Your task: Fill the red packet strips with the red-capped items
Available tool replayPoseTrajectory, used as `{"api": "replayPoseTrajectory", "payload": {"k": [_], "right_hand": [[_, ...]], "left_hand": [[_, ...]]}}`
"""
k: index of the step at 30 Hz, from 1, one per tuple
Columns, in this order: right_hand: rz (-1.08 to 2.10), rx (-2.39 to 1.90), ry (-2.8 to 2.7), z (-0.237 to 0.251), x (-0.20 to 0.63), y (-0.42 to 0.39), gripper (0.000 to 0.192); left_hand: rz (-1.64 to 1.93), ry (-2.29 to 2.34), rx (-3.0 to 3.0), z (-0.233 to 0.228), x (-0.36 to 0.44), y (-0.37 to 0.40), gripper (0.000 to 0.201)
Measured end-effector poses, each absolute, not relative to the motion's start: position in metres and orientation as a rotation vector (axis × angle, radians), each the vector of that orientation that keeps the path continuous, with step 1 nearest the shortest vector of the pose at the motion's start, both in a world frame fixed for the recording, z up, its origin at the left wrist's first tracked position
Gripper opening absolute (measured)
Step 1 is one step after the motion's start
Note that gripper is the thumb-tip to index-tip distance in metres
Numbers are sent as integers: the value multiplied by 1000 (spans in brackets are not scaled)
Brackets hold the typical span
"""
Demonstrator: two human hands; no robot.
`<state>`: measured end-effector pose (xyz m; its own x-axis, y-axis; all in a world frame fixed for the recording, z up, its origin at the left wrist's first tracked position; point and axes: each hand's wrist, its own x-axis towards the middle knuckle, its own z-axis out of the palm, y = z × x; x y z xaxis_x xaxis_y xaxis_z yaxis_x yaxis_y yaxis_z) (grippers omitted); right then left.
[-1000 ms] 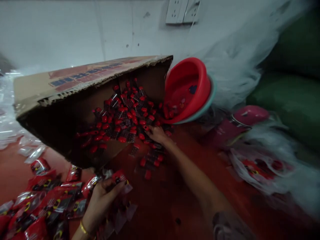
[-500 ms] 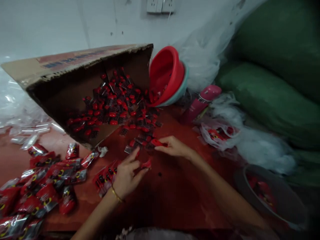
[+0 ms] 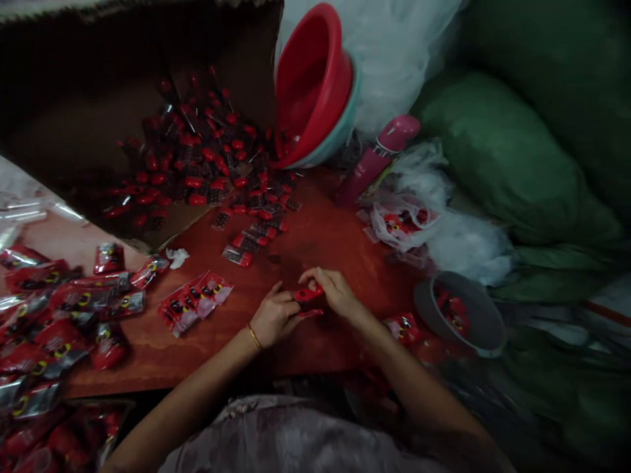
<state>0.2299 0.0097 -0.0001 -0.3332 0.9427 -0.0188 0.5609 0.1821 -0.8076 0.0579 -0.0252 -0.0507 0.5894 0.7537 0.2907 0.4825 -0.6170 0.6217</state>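
My left hand [image 3: 276, 316], with a gold bangle at its wrist, is closed on a thin red piece [image 3: 312, 313] that sticks out past its fingers; its kind is unclear. My right hand [image 3: 335, 292] pinches a small red item with dark markings [image 3: 308, 294]. That item lies between both hands, and the left fingertips touch or nearly touch it. To the left is a fan of red printed cards [image 3: 194, 302]. Just beyond the hands lie small clear packs with red ends [image 3: 251, 238], in line with a larger heap [image 3: 197, 157] inside a tipped cardboard box [image 3: 98, 59].
Wrapped red packs [image 3: 73, 309] are piled at the left. A red basin [image 3: 315, 85] leans in a pale blue one [image 3: 345, 125]. At the right stand a pink bottle [image 3: 377, 157], a plastic bag [image 3: 407, 226], a grey tub [image 3: 468, 315] and green sacks [image 3: 497, 157].
The view has tilted down. My hands have come together, and my right hand has drawn back from the small packs with the red item. The fan of cards now shows uncovered.
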Motion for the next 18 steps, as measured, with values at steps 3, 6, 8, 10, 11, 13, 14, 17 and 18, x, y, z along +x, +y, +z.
{"api": "replayPoseTrajectory", "payload": {"k": [3, 6, 8, 10, 11, 13, 14, 17, 18], "right_hand": [[849, -1456, -2240, 0, 221, 10, 54], [800, -1468, -2449, 0, 213, 10, 46], [839, -1517, -2499, -1, 208, 7, 46], [851, -1581, -2518, 0, 203, 3, 45], [833, -1609, -2530, 1, 201, 1, 44], [762, -1637, -2570, 4, 196, -3, 42], [721, -1640, -2595, 4, 194, -5, 41], [599, -1637, -2649, 3, 190, -9, 39], [567, -1640, -2655, 2, 189, -10, 40]], "left_hand": [[733, 986, 2441, -51, 62, -26, 19], [771, 991, 2487, -57, 64, -25, 18], [800, 971, 2471, -62, 64, -24, 18], [823, 926, 2448, -67, 64, -24, 17], [837, 908, 2439, -70, 64, -24, 17], [864, 902, 2426, -75, 65, -25, 21], [873, 910, 2421, -78, 66, -25, 23], [889, 932, 2401, -85, 68, -27, 27], [885, 932, 2395, -87, 69, -27, 27]]}}
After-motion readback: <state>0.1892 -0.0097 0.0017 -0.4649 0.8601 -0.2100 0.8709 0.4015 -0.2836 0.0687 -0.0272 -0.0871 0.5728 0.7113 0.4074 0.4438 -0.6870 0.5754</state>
